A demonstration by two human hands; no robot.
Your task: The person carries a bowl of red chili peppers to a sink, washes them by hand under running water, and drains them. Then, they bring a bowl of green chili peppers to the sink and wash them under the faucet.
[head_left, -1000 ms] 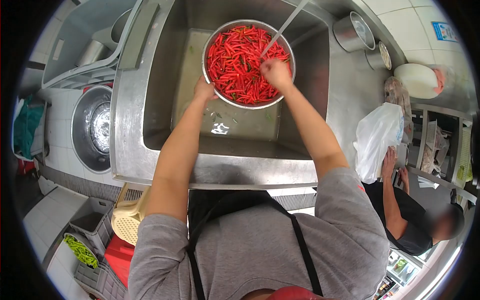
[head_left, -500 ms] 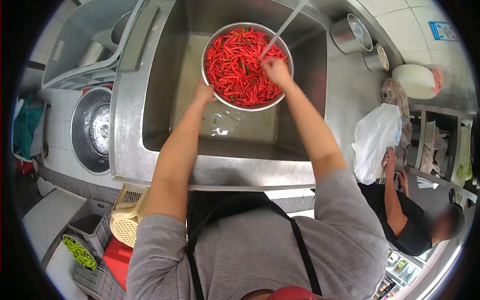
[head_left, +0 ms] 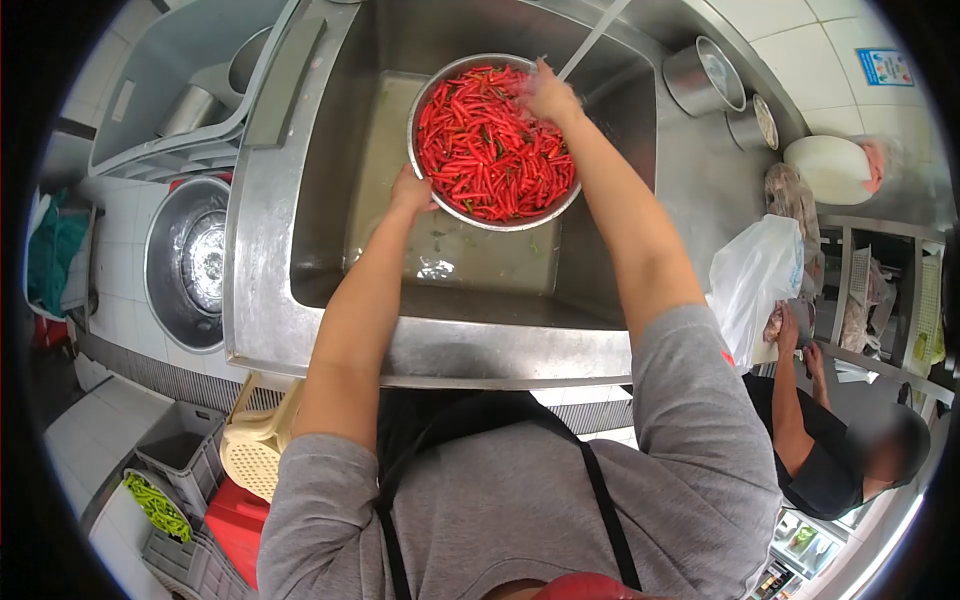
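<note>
Fingers of your left hand (head_left: 410, 190) are clamped on the near-left rim of the steel bowl (head_left: 413, 118), upper centre of the frame. That grip seems meant to keep it steady inside the sink (head_left: 325, 200). Your right hand (head_left: 548, 95) sits at the bowl's far edge, fingers curled down among the red chillies (head_left: 490, 155) right where the stream of water (head_left: 592, 42) lands, likely so the flow works through the pile; whether those fingers grasp any chillies, I cannot tell.
</note>
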